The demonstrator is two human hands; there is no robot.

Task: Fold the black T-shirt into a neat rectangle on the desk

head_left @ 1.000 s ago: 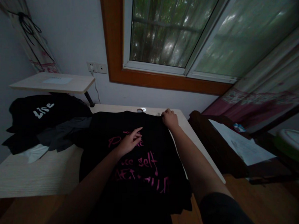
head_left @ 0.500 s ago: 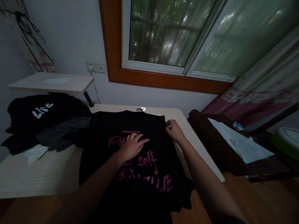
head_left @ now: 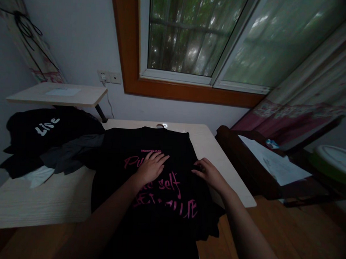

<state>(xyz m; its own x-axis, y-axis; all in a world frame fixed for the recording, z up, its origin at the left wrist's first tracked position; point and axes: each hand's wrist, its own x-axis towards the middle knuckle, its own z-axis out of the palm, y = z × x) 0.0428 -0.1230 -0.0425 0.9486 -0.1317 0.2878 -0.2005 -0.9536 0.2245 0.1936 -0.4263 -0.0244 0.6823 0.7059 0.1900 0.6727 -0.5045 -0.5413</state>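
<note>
A black T-shirt [head_left: 172, 144] with pink lettering lies spread over the pale table, its near part hanging past the front edge. My left hand [head_left: 152, 166] rests flat on the lettering, fingers stretched out and partly covering the words. At the shirt's right side edge is my right hand [head_left: 207, 171], thumb and fingers apart with no cloth visible between them. Below that hand, a bunched part of the shirt hangs over the table's near edge.
Left of the shirt is a heap of dark clothes [head_left: 46, 139], under a raised wooden shelf [head_left: 85, 97]. The table [head_left: 43, 204] stands against the wall below a window. To the right are a brown piece of furniture with papers [head_left: 271, 160] and a green-and-white round container [head_left: 329, 163].
My right hand has let go of the shirt's upper right edge and moved down along that side, its fingers opening. My left hand stays on the lettering.
</note>
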